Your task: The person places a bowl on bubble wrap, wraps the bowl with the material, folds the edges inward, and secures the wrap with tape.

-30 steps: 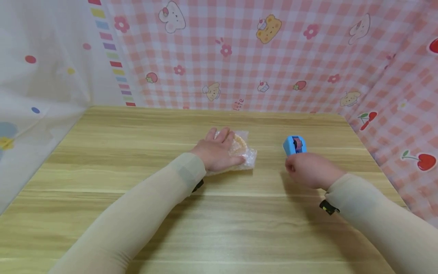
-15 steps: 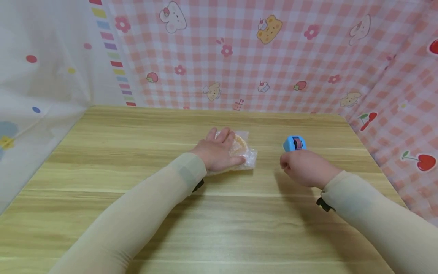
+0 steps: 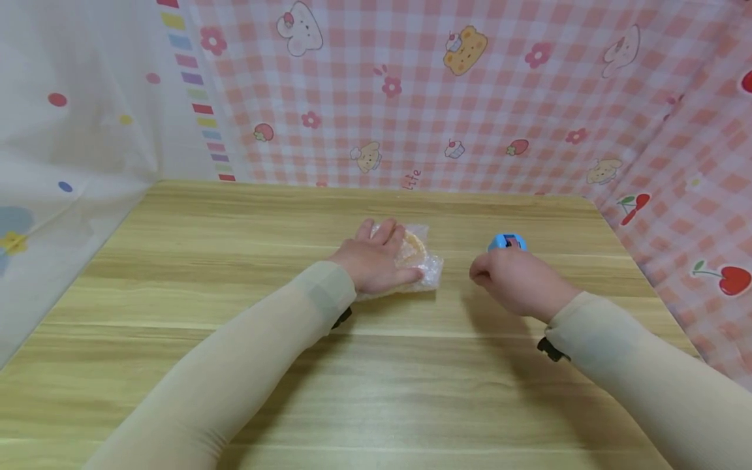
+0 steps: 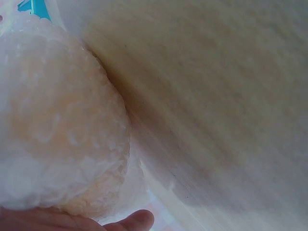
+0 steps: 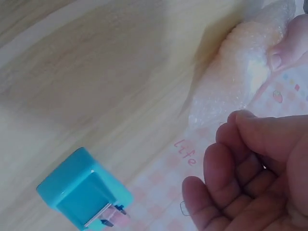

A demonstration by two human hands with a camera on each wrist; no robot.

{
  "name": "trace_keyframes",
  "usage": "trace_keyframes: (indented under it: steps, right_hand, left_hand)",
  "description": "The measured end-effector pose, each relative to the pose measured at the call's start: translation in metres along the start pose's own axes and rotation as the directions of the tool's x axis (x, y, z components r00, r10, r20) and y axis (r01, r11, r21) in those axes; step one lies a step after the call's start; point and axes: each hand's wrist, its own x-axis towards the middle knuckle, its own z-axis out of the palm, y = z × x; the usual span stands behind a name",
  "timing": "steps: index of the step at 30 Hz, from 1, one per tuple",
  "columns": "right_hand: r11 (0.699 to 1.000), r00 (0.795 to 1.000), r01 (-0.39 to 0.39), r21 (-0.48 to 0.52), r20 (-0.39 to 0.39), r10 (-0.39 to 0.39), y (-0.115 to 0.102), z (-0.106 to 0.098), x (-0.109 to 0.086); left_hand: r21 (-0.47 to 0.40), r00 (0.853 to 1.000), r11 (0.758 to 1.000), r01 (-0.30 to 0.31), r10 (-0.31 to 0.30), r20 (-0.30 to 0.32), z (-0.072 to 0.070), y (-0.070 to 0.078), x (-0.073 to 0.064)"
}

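A bubble-wrapped bundle (image 3: pixel 432 269) lies mid-table, and a pale orange thing with a rounded, beaded-looking rim shows through the wrap. Its kind is not clear. My left hand (image 3: pixel 370 263) rests on the bundle's left part with fingers spread and fairly straight. In the left wrist view the wrapped side (image 4: pixel 62 110) bulges beside the thumb. My right hand (image 3: pixel 525 281) is raised above the table, right of the bundle. Its thumb and index fingertips meet in a pinch, the other fingers curled; anything thin between them is too faint to see. Behind it stands a blue tape dispenser (image 5: pixel 72 185), partly hidden in the head view.
The wood-grain table (image 3: pixel 376 391) ends at a pink checked cloth (image 3: pixel 399 117) hung behind and at the right. A white dotted cloth (image 3: pixel 76 143) hangs along the left side.
My right hand has moved left and slightly up from beside the tape dispenser towards the bundle, its fingertips still together. The left hand and bundle have stayed in place.
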Motion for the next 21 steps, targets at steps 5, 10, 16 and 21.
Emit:
trace_keyframes:
  steps: [5, 10, 16, 21]
  right_hand:
    - [1.000, 0.999, 0.013, 0.002, -0.047, -0.013, -0.005, 0.000, 0.003]
    - [1.000, 0.998, -0.007, 0.023, -0.070, 0.009, -0.009, -0.003, 0.007]
    - [0.998, 0.995, 0.008, 0.057, -0.097, -0.003, -0.014, -0.006, 0.016]
    - [0.996, 0.998, -0.031, 0.086, -0.052, 0.035, -0.018, -0.010, 0.028]
  left_hand:
    - [0.003, 1.000, 1.000, 0.003, -0.003, -0.006, 0.000, 0.000, 0.001]
    - [0.007, 1.000, 1.000, 0.001, -0.001, -0.017, 0.000, 0.001, 0.000]
    - [0.011, 1.000, 1.000, -0.002, 0.002, -0.022, 0.000, 0.001, -0.001]
    - [0.009, 1.000, 1.000, -0.005, 0.005, -0.029, 0.000, 0.000, -0.001]
